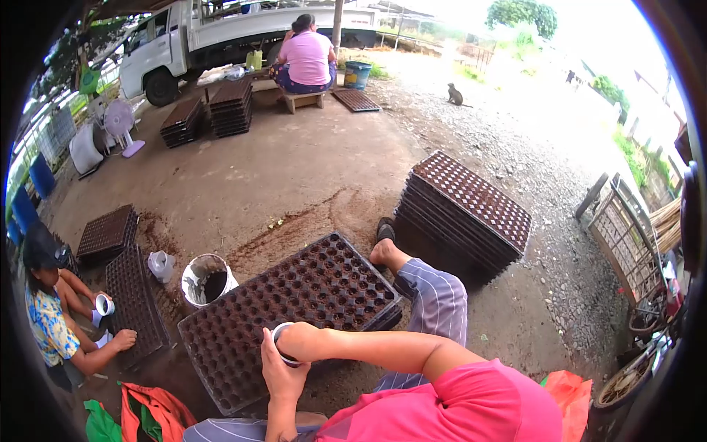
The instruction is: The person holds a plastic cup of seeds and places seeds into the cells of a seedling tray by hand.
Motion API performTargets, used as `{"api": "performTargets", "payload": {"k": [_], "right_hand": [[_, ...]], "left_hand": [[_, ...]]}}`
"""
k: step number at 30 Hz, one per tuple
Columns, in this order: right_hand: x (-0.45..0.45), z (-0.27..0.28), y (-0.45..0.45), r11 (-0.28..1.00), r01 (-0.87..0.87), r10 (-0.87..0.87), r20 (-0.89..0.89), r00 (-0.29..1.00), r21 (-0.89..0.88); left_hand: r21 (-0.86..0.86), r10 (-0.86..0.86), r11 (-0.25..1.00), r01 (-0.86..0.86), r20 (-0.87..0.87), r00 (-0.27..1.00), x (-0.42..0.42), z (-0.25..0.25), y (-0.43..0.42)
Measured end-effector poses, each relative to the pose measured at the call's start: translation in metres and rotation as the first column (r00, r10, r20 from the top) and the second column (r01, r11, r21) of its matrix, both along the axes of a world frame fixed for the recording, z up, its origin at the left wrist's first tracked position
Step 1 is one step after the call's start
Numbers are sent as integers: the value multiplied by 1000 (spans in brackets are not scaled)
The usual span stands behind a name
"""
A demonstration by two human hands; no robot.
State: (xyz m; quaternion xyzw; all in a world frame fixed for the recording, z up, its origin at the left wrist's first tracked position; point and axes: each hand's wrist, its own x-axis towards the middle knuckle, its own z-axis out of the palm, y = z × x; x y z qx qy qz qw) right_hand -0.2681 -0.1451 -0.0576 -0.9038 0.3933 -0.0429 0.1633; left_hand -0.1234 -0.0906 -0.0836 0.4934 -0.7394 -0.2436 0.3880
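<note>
Over the near part of a black seedling tray (317, 280) with many round cells, my left hand (283, 374) is wrapped round a small white cup (277, 333). My right hand (300, 342) reaches into the cup's mouth, so its fingers and anything between them are hidden. Dark soil shows in many of the cells. The tray lies on top of others in a stack. Beyond its left edge stands a white bucket (208, 280) with dark contents.
A tall tray stack (464, 206) stands at the right. At the left a co-worker (55, 317) holds a cup over another tray (134, 306). Another person (305, 59) sits near a white truck (221, 29). A cat (455, 94) sits on the gravel.
</note>
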Motion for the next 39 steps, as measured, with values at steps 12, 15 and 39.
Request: {"api": "performTargets", "payload": {"k": [12,15,39], "right_hand": [[-17,2,21,998,59,-55,98,994,-36],[-16,-10,18,996,79,-74,109,991,-41],[-23,-1,22,985,171,-169,129,977,-4]], "left_hand": [[-7,-114,994,113,-25,993,-13,-1,14],[-27,-69,997,68,-23,997,-17,-10,16],[-3,-79,997,79,-55,995,-24,-1,17]]}}
